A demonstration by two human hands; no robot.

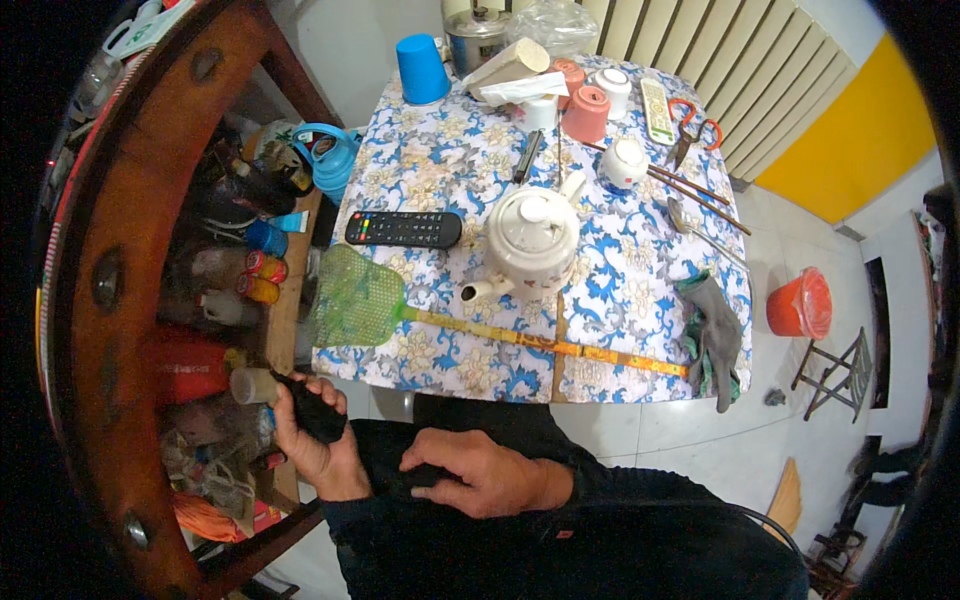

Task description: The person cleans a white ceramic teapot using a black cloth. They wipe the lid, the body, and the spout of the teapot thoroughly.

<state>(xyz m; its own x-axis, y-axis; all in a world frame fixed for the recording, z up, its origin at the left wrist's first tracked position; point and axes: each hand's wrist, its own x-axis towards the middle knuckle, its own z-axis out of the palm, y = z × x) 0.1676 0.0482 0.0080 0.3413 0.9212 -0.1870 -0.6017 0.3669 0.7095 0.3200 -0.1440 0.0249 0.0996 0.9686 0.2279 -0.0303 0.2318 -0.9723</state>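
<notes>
My left hand (322, 460) is raised at the lower left, its fingers closed round a small dark thing (318, 412) whose kind I cannot make out. Across my left forearm lies my right hand (490, 475), with thumb and fingers curled round something black that blends into the dark sleeve. Beyond them is a table with a blue-and-white flowered cloth (450, 365). On it, nearest my hands, lies a green fly swatter (360, 300) with a yellow-orange handle. Behind the swatter stand a white teapot (532, 240) and a black remote control (403, 229).
Shelves (290, 350) crowded with bottles and jars stand at the left. A grey glove (715, 325), spoon (705, 232), chopsticks (700, 188), scissors (688, 135), several cups (586, 112) and a blue cup (422, 70) are on the table. A red bin (800, 303) and folding stool (840, 375) stand right.
</notes>
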